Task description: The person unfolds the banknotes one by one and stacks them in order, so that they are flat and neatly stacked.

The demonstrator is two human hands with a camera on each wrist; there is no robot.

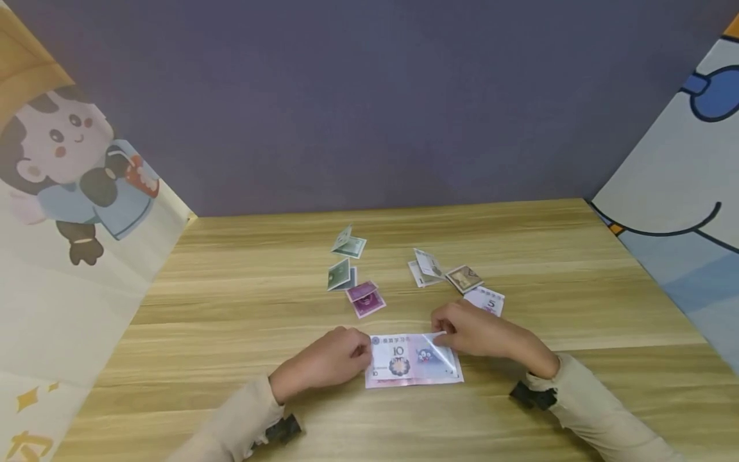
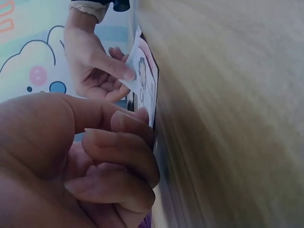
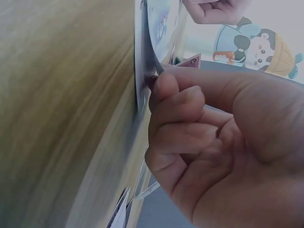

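In the head view a white and blue note marked 10 (image 1: 398, 353) lies over a pink note (image 1: 416, 383) on the table. My left hand (image 1: 331, 359) pinches the left edge of the notes between thumb and finger. My right hand (image 1: 476, 330) pinches the top note's upper right part, which the right wrist view shows lifted and bent off the pink one. In the left wrist view my left hand (image 2: 85, 156) has its fingers curled by the note's edge, with my right hand (image 2: 95, 66) beyond it.
Behind the hands stand folded notes: two green ones (image 1: 351, 247) (image 1: 339, 274), a purple one (image 1: 366, 299), a pale one (image 1: 426, 267) and a brown one (image 1: 464, 279). A white note marked 5 (image 1: 485, 299) lies beside the right hand. A dark panel (image 1: 381, 109) rises at the back.
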